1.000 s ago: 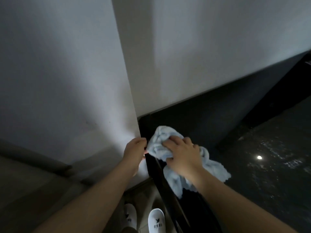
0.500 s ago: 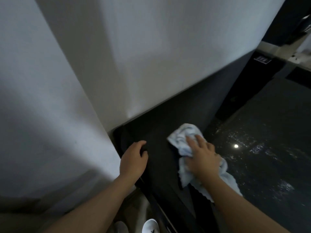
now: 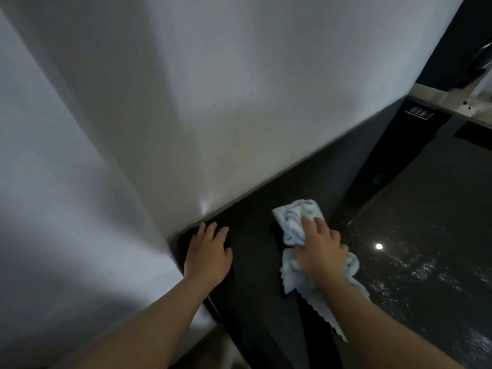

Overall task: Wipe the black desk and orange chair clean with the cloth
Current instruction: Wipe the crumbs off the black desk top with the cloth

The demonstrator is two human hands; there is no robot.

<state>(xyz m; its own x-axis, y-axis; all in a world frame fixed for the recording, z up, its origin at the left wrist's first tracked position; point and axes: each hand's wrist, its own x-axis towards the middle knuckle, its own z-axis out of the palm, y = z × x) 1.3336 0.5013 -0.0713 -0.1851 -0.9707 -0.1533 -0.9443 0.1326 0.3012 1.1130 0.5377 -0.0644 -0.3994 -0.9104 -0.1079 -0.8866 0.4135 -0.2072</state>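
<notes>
Wall (image 3: 186, 115): pale, plain, filling the left and upper part of the view; it meets the desk along a slanted line and turns a corner at the left.

Left hand (image 3: 207, 254): palm down on the near-left corner of the desk, just beside the wall corner; fingers (image 3: 210, 231) straight and spread, released, grasping nothing.

Desk (image 3: 253, 262): black, glossy, running from lower centre toward upper right.

Cloth (image 3: 295, 222): light blue, crumpled, lying on the desk to the right of the left hand and well apart from it; a scalloped edge trails back under the right forearm.

Right hand (image 3: 319, 254): pressed down on the middle of the cloth, fingers curled into its folds and gripping it.

Dark speckled surface (image 3: 426, 275): far right, glossy, carrying one small round light reflection (image 3: 378, 246).
</notes>
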